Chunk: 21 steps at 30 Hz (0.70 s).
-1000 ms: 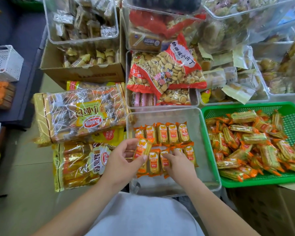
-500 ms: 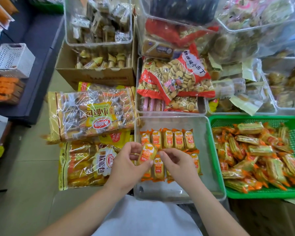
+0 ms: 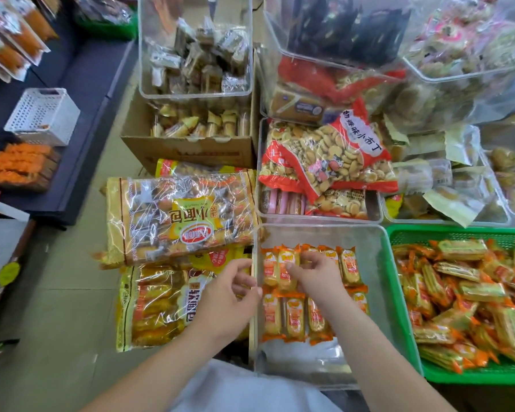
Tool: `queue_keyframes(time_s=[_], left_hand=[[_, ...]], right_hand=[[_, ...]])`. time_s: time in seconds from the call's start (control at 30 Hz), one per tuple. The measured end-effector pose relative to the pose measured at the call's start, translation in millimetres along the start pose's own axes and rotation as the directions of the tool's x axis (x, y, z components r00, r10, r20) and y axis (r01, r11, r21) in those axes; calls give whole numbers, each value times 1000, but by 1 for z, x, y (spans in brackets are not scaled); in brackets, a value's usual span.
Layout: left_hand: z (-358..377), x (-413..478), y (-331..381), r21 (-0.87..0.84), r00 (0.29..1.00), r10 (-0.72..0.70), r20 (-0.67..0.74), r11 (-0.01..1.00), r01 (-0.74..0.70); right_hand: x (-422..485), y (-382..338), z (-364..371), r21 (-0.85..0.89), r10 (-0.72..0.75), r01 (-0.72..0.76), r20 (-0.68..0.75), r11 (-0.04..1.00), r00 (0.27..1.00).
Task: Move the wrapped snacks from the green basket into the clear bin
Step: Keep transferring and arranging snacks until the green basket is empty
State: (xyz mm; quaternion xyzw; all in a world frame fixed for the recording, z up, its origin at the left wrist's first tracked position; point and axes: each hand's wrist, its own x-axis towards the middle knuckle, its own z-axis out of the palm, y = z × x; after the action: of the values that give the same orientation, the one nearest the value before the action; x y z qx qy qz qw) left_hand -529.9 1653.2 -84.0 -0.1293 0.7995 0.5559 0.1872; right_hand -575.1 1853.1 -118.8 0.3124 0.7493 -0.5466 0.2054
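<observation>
**Hands at the clear bin, snacks split between bin and basket**

At the far left a white basket (image 3: 42, 114) sits on a dark shelf. Two big bags of bread, one (image 3: 176, 215) behind the other (image 3: 158, 307), lie on the floor just left of the clear bin (image 3: 378, 278).

The left hand (image 3: 229, 295) hovers over the nearer bag, right beside the bin's left wall. Its fingers are loosely curled and hold nothing.

Inside the bin, wrapped snacks (image 3: 295, 319) in orange-and-yellow packets lie flat in two rows toward the left side. The right hand (image 3: 312, 278) reaches in over them, its fingertips (image 3: 305, 260) bent down onto the back row. Motion blur makes it impossible to tell whether it pinches a packet or only touches it.

Touching the bin's right wall stands the green basket (image 3: 473, 377). It holds a loose heap (image 3: 473, 292) of the same kind of packets, lying at all angles.
</observation>
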Motion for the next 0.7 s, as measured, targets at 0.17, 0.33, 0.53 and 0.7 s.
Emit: queue_keyframes(time_s=[0.17, 0.33, 0.53, 0.7], left_hand=[[-16, 15, 1, 17, 999, 14, 45, 1000, -15], [-20, 27, 2, 41, 996, 30, 87, 999, -33], [-21, 30, 1, 32, 994, 32, 109, 999, -36], [-15, 28, 2, 29, 995, 35, 97, 999, -38]], right_hand=[[36, -6, 31, -123, -8, -1, -70, 992, 998], [36, -3, 48, -261, -78, 53, -88, 964, 993], [23, -2, 55, -335, -141, 101, -98, 937, 985], [13, -3, 51, -399, -194, 126, -134, 908, 972]])
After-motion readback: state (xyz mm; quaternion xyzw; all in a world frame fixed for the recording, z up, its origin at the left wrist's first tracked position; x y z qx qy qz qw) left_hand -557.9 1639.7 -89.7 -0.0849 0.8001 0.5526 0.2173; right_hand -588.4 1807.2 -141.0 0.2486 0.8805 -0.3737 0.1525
